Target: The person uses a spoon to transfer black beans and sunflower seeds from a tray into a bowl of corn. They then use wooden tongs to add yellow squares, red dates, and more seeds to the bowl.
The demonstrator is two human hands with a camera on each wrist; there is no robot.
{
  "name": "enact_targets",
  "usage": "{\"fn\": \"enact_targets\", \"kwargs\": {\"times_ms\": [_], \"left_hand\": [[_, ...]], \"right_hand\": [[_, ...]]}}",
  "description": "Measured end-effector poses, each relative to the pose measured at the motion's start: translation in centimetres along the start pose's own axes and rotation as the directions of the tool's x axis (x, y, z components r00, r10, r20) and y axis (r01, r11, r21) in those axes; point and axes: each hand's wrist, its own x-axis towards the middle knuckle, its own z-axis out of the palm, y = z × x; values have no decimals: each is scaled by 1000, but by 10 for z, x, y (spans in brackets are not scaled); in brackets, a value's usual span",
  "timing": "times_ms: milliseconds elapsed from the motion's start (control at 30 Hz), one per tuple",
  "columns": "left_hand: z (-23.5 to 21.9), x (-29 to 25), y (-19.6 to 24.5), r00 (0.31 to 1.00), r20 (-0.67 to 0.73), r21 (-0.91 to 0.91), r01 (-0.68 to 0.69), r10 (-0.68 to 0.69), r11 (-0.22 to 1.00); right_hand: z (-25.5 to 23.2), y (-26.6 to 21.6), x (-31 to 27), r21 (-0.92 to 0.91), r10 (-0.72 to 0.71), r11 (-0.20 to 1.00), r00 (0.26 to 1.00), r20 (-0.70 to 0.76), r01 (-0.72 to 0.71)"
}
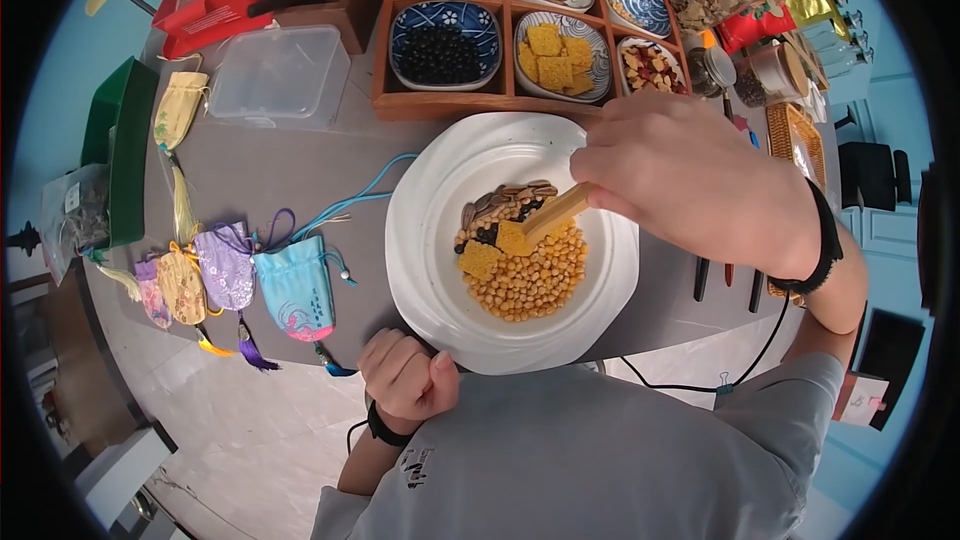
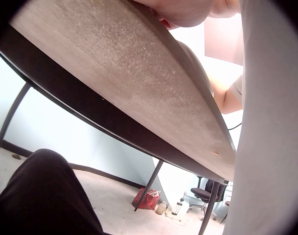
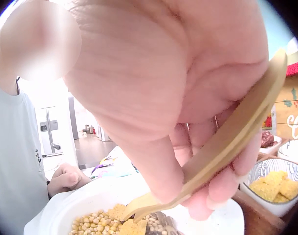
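Observation:
My right hand (image 1: 670, 165) grips wooden tongs (image 1: 560, 213) over the white plate (image 1: 415, 230). The tongs' tips are at a yellow crumbly square (image 1: 512, 238), and a second yellow square (image 1: 480, 260) lies close by. Beneath them the plate holds chickpea-like yellow grains (image 1: 530, 285), black beans (image 1: 487, 235) and striped sunflower seeds (image 1: 510, 198). In the right wrist view, the tongs (image 3: 227, 147) run between thumb and fingers. With its fingers curled and nothing in it, my left hand (image 1: 405, 375) rests at the table edge, left of the plate.
Behind the plate stands a wooden compartment box (image 1: 450, 103) with patterned bowls, one holding more yellow squares (image 1: 555, 60). Several drawstring pouches (image 1: 295, 285) lie on the left, near a clear plastic box (image 1: 275, 75). Jars (image 1: 770, 75) and pens stand or lie right.

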Motion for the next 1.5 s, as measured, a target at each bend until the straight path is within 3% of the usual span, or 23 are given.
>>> {"fn": "enact_targets", "kwargs": {"times_ms": [233,333,433,533,667,800,1000,1100,1200,1367,1500], "left_hand": [[1,0,-1,1000,-7,-1,-10,10,1000],[0,0,-1,1000,-6,-2,-9,9,1000],[0,1,-1,1000,-7,-1,-10,10,1000],[0,1,0,1000,-9,-4,-9,9,1000],[-2,1,0,1000,12,-3,-2,2,1000],[-3,1,2,999,31,-4,3,-3,1000],[-2,1,2,999,37,7,12,-12,1000],[-1,2,3,1000,26,12,7,-8,1000],[0,3,3,1000,12,20,0,0,1000],[1,1,4,1000,2,48,12,-12,999],[2,1,4,1000,1,52,17,-17,998]], "right_hand": [[11,-8,6,-49,-46,998,999,-10,46],[16,-4,3,-46,-80,996,990,-113,75],[-3,-4,3,-103,0,995,1000,-7,-1],[-7,1,-5,-114,78,990,996,-45,-83],[-14,-7,-20,28,286,958,958,-23,-285],[-1,-22,-53,296,317,916,940,-122,-271],[47,-52,-100,740,516,630,839,-174,-235],[86,-68,-114,881,678,437,710,-190,-182],[121,-77,-127,997,834,80,549,-56,-20],[159,-87,-126,994,900,56,425,-91,94],[180,-93,-126,980,922,-50,386,-30,194]]}}
